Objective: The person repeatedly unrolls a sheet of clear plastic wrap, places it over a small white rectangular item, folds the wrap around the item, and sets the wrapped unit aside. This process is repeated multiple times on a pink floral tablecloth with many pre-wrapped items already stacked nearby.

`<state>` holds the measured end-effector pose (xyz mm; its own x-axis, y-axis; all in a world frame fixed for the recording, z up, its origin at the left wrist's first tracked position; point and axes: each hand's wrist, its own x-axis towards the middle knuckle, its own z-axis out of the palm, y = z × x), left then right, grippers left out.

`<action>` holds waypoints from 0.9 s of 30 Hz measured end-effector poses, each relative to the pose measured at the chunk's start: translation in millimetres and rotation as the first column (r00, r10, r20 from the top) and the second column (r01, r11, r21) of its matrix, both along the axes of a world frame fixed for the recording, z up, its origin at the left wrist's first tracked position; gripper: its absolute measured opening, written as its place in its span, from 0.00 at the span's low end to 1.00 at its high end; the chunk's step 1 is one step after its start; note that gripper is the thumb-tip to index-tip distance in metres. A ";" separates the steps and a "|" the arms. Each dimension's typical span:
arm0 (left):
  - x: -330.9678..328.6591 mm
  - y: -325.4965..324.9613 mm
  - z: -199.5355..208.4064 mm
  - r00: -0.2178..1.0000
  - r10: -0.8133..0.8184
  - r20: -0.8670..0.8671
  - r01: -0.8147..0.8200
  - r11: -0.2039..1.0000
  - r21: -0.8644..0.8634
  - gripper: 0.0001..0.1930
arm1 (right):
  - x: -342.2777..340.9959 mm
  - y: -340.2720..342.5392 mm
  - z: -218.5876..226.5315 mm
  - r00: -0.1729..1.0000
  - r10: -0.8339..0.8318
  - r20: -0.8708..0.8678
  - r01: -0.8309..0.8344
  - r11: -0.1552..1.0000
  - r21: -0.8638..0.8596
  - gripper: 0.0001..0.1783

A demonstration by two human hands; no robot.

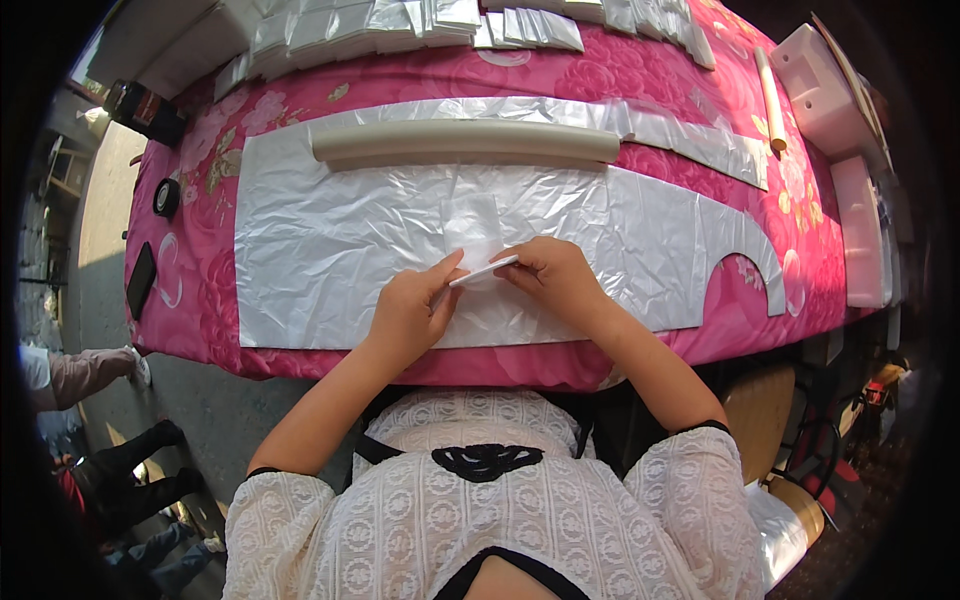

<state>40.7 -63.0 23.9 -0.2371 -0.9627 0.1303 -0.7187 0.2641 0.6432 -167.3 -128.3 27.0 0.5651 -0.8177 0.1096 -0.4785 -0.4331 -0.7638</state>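
Between my two hands is a thin white folded piece (484, 271), seen almost edge-on and tilted up to the right. My left hand (418, 302) pinches its lower left end between thumb and fingers. At the upper right end, the fingers of my right hand (548, 278) close on it. Both hands are just above a wide, creased white plastic sheet (330, 250) with a curved cut-out at its right end. A squarish, folded-looking white patch (470, 222) lies on the sheet beyond my hands. Across the sheet's far part rests a long grey tube (465, 142).
A pink flowered cloth (560, 372) covers the table. Stacks of folded white packets (370, 30) line the far edge. A dark jar (145, 112), a tape roll (166, 197) and a black phone (142, 280) are at left. A wooden stick (770, 100) and white boxes (822, 85) stand right.
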 end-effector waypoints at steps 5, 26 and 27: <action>-3.1 -27.9 2.4 0.937 0.259 -0.236 -0.201 0.949 0.244 0.32 | 16.2 -22.8 13.1 0.975 -0.174 -0.141 0.219 0.875 0.431 0.17; -37.3 -40.7 -13.9 0.925 0.009 0.381 0.021 0.997 -0.075 0.51 | 21.7 -50.6 12.0 0.967 -0.038 -0.252 0.174 0.822 0.543 0.18; -37.6 -39.6 -14.1 0.916 0.006 0.400 0.013 0.999 -0.043 0.53 | 22.6 -49.9 13.7 0.966 -0.057 -0.251 0.190 0.815 0.548 0.18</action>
